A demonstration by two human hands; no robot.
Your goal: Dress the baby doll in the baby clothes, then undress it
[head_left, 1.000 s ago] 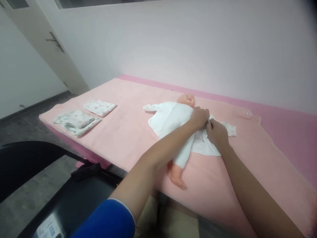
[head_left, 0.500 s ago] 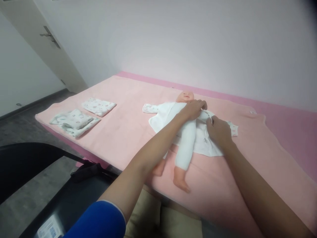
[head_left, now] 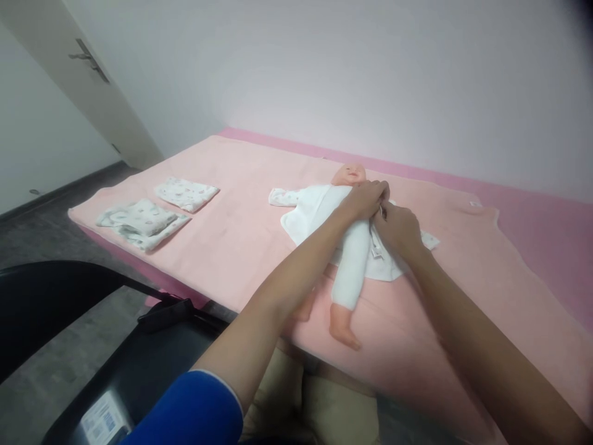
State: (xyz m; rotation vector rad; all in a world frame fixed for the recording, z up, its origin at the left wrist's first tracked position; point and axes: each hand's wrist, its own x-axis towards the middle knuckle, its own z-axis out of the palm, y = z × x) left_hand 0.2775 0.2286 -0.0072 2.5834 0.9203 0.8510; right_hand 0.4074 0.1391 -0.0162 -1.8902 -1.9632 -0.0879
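Note:
A baby doll [head_left: 351,272] in white clothes lies on its back on a pink blanket [head_left: 231,247], its bare feet towards me. Spread open beneath it is a white baby shirt [head_left: 301,219] with patterned sleeves; the left sleeve [head_left: 283,197] lies flat. My left hand [head_left: 367,199] reaches across the doll's chest, its fingers closed near the doll's arm, which is mostly hidden. Against it, my right hand [head_left: 398,228] pinches the shirt's edge on the right side. A small tag [head_left: 377,247] shows on the shirt below the fingers.
Two folded patterned cloths, one farther back [head_left: 186,194] and one nearer [head_left: 143,224], lie at the blanket's left. A black chair [head_left: 167,352] stands against the table's near left edge, with a white labelled packet [head_left: 105,419] on it. A wall rises behind the table.
My right hand has moved left and up with the shirt's edge, now meeting my left hand. The shirt's right side is drawn in towards the doll.

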